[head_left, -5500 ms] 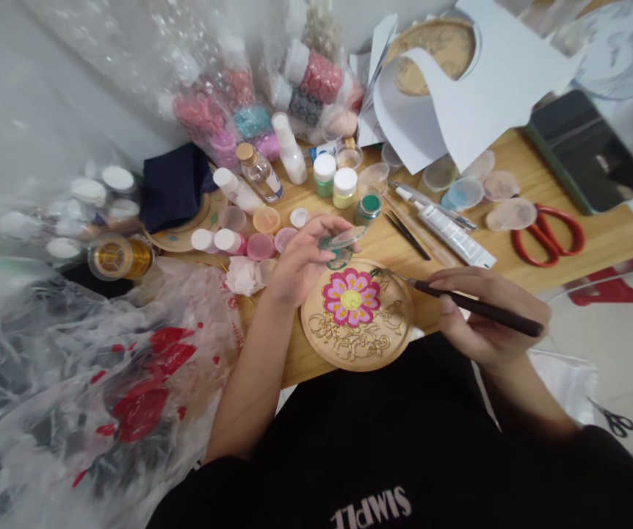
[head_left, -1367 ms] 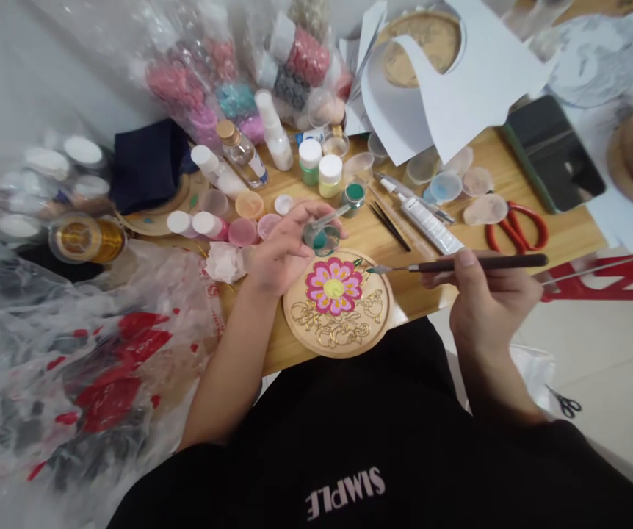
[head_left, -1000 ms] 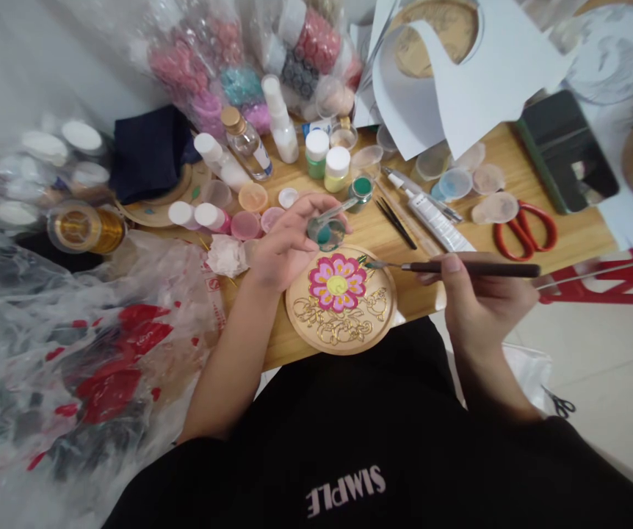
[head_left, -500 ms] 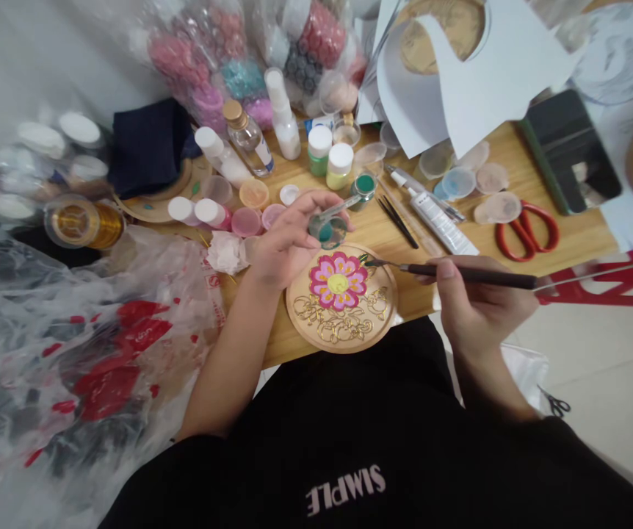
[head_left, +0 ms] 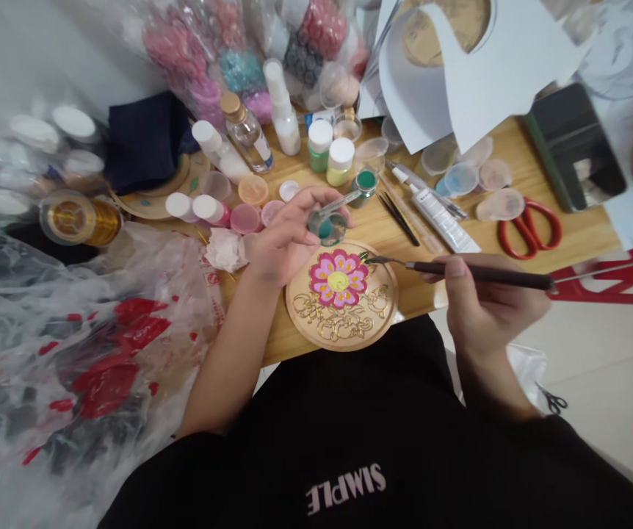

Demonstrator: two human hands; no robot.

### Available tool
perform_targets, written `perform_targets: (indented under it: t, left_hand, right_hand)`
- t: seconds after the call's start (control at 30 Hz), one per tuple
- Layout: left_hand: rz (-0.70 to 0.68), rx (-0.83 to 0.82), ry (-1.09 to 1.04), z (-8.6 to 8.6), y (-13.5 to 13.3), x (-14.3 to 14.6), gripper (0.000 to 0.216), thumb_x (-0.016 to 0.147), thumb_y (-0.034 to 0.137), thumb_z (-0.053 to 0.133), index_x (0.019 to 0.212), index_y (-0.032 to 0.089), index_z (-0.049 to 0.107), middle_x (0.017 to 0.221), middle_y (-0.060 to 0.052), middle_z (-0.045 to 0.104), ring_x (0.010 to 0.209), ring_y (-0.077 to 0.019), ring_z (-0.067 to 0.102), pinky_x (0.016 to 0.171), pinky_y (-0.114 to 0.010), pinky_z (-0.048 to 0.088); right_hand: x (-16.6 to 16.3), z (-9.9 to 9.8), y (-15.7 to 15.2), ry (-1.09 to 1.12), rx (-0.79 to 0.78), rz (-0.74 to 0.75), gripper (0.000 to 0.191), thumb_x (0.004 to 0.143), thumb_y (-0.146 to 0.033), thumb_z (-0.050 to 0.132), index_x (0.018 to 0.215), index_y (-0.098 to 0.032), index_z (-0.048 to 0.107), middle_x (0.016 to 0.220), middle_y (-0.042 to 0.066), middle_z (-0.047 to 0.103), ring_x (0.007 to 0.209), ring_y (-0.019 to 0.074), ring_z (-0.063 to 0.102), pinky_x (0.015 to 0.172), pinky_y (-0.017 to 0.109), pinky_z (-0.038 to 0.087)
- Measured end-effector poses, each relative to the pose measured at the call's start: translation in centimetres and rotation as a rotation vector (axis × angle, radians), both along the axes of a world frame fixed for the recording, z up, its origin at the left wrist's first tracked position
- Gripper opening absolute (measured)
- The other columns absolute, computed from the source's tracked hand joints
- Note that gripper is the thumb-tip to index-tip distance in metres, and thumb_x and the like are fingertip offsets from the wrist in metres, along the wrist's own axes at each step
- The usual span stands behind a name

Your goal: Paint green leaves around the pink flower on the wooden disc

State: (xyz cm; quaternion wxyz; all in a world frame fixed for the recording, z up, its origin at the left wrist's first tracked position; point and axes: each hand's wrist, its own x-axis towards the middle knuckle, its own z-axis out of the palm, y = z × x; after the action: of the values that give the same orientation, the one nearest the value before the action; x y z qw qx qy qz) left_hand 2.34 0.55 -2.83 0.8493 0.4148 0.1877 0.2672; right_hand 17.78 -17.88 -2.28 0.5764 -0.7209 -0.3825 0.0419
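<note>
My left hand point(head_left: 288, 239) is closed around a small clear cup point(head_left: 334, 229) with some green paint in it; a translucent stick point(head_left: 341, 204) leans across its rim. Below lies a round wooden plaque point(head_left: 341, 339), bearing a pink flower point(head_left: 338, 279) with a yellow centre and raised gold outlines of scrolls and leaves. In my right hand point(head_left: 487, 305) I grip a dark-handled spatula tool point(head_left: 482, 275). Its thin metal tip points left and reaches a green-marked leaf point(head_left: 364, 257) at the flower's upper right; whether it touches cannot be made out.
Behind the cup stands an open jar of green paint point(head_left: 365, 182). Tweezers point(head_left: 399, 219), a white tube point(head_left: 440, 217), red-handled scissors point(head_left: 529, 229) and a phone point(head_left: 578, 150) lie to the right. Paint bottles point(head_left: 319, 145) line the back; crumpled plastic point(head_left: 101, 353) fills the left.
My right hand has shifted slightly right along with the spatula tool, whose tip stays by the same leaf. My left hand holds the cup in nearly the same place.
</note>
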Motion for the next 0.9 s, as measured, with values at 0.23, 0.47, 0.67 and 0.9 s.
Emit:
perform_targets:
  t: [0.23, 0.47, 0.67, 0.9]
  left_hand:
    - [0.009, 0.033, 0.009, -0.12, -0.04, 0.09, 0.033, 0.062, 0.026, 0.067, 0.095, 0.02, 0.066, 0.09, -0.004, 0.068, 0.108, -0.0298, 0.066, 0.088, -0.041, 0.052]
    - [0.029, -0.007, 0.041, 0.12, -0.17, 0.17, 0.031, 0.061, 0.026, 0.067, 0.092, 0.019, 0.063, 0.09, -0.005, 0.066, 0.117, -0.0338, 0.062, 0.092, -0.045, 0.051]
    - [-0.011, 0.022, 0.01, -0.04, -0.09, 0.15, 0.037, 0.058, 0.022, 0.063, 0.095, 0.02, 0.066, 0.089, -0.002, 0.067, 0.109, -0.0296, 0.064, 0.093, -0.044, 0.05]
    - [-0.016, 0.01, 0.009, 0.06, -0.14, 0.1, 0.036, 0.059, 0.022, 0.064, 0.095, 0.021, 0.066, 0.091, -0.002, 0.067, 0.107, -0.0283, 0.065, 0.096, -0.044, 0.049]
  right_hand:
    - [-0.11, 0.24, -0.07, -0.011, 0.016, -0.003, 0.004, 0.082, -0.02, 0.071, 0.078, -0.02, 0.073, 0.07, 0.001, 0.073, 0.059, 0.0151, 0.069, 0.057, 0.03, 0.054]
    - [-0.02, -0.02, -0.48, -0.078, -0.005, -0.032, 0.006, 0.081, -0.023, 0.07, 0.075, -0.021, 0.072, 0.068, 0.001, 0.072, 0.057, 0.0153, 0.067, 0.055, 0.03, 0.054]
    - [-0.03, 0.19, -0.59, -0.149, -0.038, 0.014, 0.005, 0.081, -0.022, 0.07, 0.076, -0.022, 0.072, 0.069, 0.001, 0.073, 0.059, 0.0151, 0.069, 0.054, 0.028, 0.053]
    - [-0.04, 0.46, -0.56, -0.178, -0.054, 0.082, 0.004, 0.082, -0.021, 0.069, 0.082, -0.024, 0.072, 0.069, -0.001, 0.072, 0.057, 0.0133, 0.067, 0.05, 0.026, 0.05]
